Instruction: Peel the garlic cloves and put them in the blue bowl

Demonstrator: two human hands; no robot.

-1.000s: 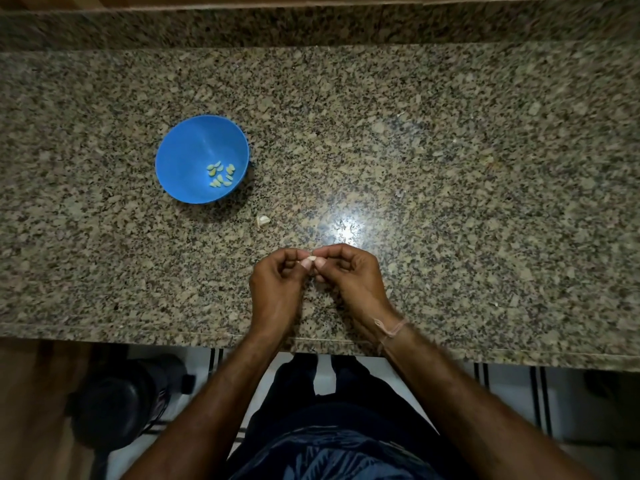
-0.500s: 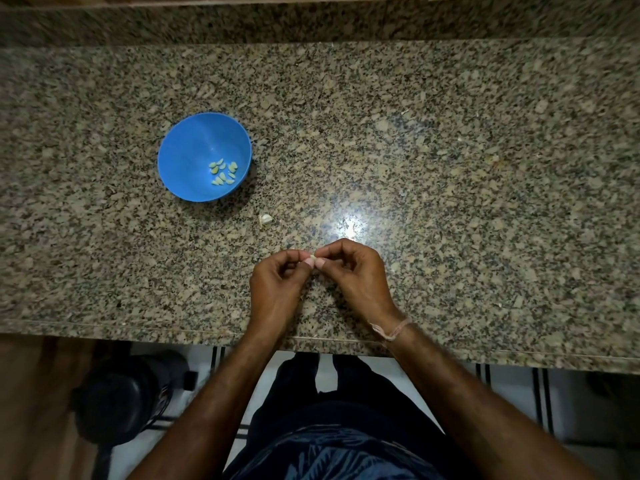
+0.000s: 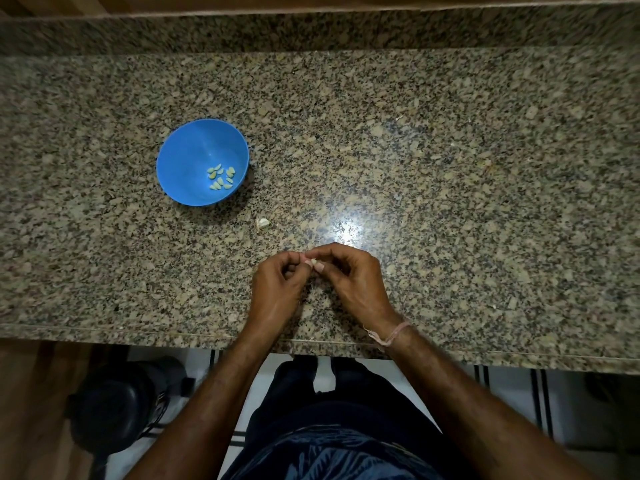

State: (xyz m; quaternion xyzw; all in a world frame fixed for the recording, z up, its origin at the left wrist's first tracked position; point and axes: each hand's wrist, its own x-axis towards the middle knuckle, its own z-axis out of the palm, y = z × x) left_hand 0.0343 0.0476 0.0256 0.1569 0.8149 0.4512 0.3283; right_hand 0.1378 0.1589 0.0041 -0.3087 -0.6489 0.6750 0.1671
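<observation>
Speckled granite counter [image 3: 415, 150]. Blue bowl [image 3: 194, 157], far left, holding peeled cloves [image 3: 221, 177]. Loose clove [image 3: 263, 223] between bowl and hands. Left hand [image 3: 277, 289] and right hand [image 3: 349, 278], near edge, jointly pinching garlic clove [image 3: 314, 262].

Blue bowl [image 3: 194, 157], pale yellow-green peeled cloves [image 3: 221, 177], speckled tan-and-black granite counter [image 3: 450, 174], pink wrist thread [image 3: 393, 336]

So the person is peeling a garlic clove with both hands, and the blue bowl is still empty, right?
Not quite. The head view shows the blue bowl already holds several peeled cloves. The rest is right: the left hand and right hand pinch one garlic clove between them.
</observation>
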